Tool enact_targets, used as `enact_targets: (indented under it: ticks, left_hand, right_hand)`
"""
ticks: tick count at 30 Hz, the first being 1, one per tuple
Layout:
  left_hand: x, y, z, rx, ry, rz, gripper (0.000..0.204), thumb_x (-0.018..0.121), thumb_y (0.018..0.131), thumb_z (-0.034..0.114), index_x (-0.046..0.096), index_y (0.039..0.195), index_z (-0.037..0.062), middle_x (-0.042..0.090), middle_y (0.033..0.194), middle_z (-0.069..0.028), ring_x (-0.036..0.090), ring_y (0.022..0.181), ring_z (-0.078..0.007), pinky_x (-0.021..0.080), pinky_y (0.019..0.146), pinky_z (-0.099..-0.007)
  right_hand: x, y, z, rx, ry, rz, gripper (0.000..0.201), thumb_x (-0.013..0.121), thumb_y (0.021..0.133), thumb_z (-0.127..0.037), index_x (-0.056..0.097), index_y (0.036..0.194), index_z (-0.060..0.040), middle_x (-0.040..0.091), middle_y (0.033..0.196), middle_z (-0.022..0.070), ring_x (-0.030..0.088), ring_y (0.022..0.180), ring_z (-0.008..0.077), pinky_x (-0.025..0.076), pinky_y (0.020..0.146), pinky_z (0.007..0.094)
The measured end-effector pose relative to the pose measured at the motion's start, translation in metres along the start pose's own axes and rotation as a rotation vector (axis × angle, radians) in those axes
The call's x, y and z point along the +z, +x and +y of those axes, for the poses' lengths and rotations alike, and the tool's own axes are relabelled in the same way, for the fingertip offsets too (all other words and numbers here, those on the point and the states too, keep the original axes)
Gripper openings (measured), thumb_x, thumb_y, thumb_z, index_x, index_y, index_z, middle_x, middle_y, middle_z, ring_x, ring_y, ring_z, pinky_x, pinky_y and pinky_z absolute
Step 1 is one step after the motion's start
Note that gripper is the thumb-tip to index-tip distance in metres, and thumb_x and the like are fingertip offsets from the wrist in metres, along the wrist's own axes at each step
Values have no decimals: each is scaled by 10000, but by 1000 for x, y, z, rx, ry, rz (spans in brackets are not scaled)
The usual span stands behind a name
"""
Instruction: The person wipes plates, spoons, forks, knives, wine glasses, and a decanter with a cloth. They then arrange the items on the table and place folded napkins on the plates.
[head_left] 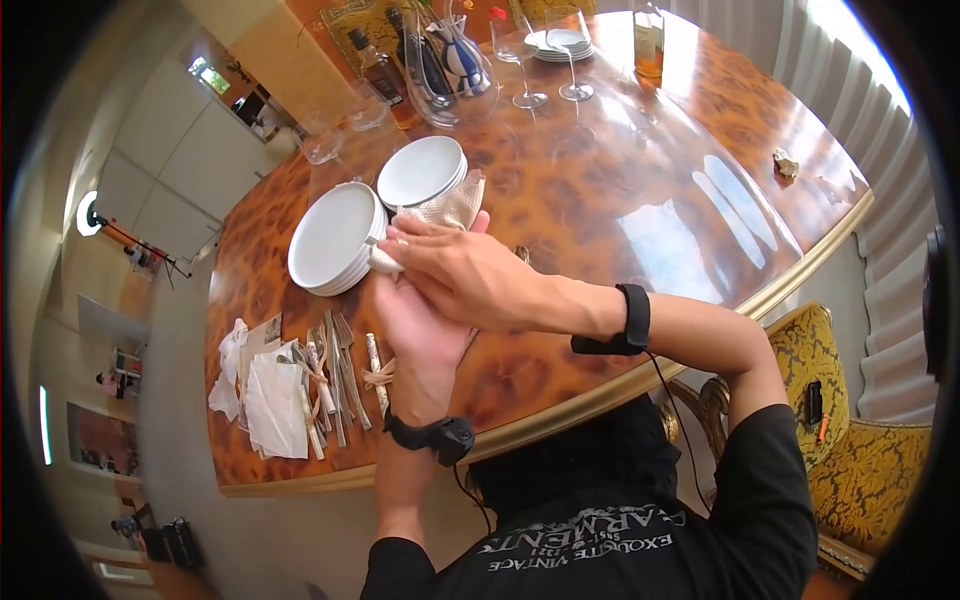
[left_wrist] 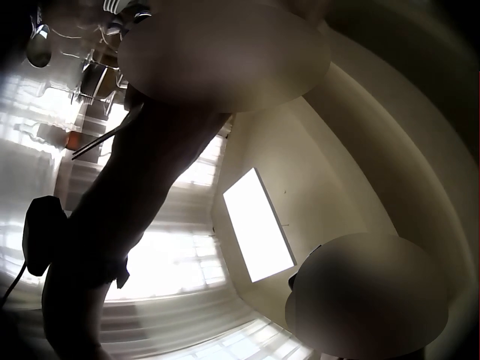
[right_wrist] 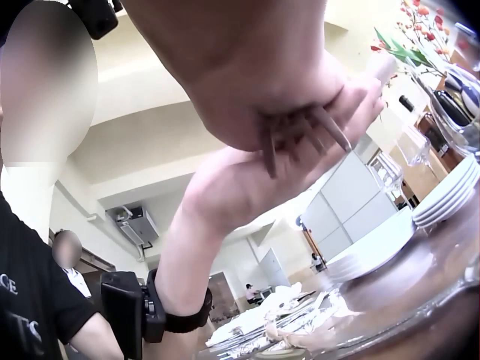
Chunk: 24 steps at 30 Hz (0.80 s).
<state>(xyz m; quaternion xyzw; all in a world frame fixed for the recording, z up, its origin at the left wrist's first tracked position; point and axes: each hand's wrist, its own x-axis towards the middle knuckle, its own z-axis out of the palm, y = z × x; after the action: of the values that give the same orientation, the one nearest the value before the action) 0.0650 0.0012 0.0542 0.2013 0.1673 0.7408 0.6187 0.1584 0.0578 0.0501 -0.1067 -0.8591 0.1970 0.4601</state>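
Observation:
In the head view my right hand [head_left: 470, 270] lies across my left hand [head_left: 425, 325], its fingers nearly straight over a whitish bundle. A beige cloth [head_left: 450, 207] sticks out between the hands, toward the plates. My left palm is turned up underneath and holds the cloth; most of its fingers are hidden. Several thin pointed ends, like fork tines [right_wrist: 330, 127], show between the hands in the right wrist view. Thin dark rods [left_wrist: 97, 144] stick out beside the hand in the left wrist view. White plates [head_left: 333, 235] stand stacked just beyond the fingers.
Napkins [head_left: 277, 400] and cutlery [head_left: 345, 375] lie at the table's near left. A second plate stack [head_left: 422, 170], wine glasses [head_left: 515, 50], a decanter [head_left: 450, 85] and bottles [head_left: 648, 50] stand farther back. A crumpled scrap [head_left: 785, 166] lies at right, above upholstered chairs [head_left: 812, 380].

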Motion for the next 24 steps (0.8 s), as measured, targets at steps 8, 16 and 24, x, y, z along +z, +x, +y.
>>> enact_targets:
  ticks: [8, 16, 24]
  left_hand:
    - [-15, -2, 11, -11, 193, 10, 530, 275, 1037, 482, 401, 1359, 80, 461, 1388, -218, 429, 1313, -398, 405, 1043, -542]
    - [6, 8, 14, 364, 245, 345, 451, 292, 1044, 464, 471, 1238, 98, 589, 1110, -134, 593, 974, -202, 498, 863, -334]
    - [39, 31, 4, 706, 1351, -411, 206, 488, 934, 125, 533, 1112, 30, 465, 664, -2, 399, 504, -148, 334, 505, -276]
  right_hand:
    - [-9, -38, 2, -176, -130, -94, 509, 617, 781, -65, 539, 1280, -3, 552, 1329, 191, 499, 1282, 328, 439, 1046, 423]
    - [-47, -62, 13, -131, -216, -156, 263, 575, 816, -101, 549, 1066, -22, 561, 914, 121, 590, 914, 291, 504, 802, 399]
    - [-124, -70, 25, 929, 532, -443, 623, 388, 973, -544, 651, 850, 8, 614, 724, 99, 597, 704, 192, 487, 680, 324]
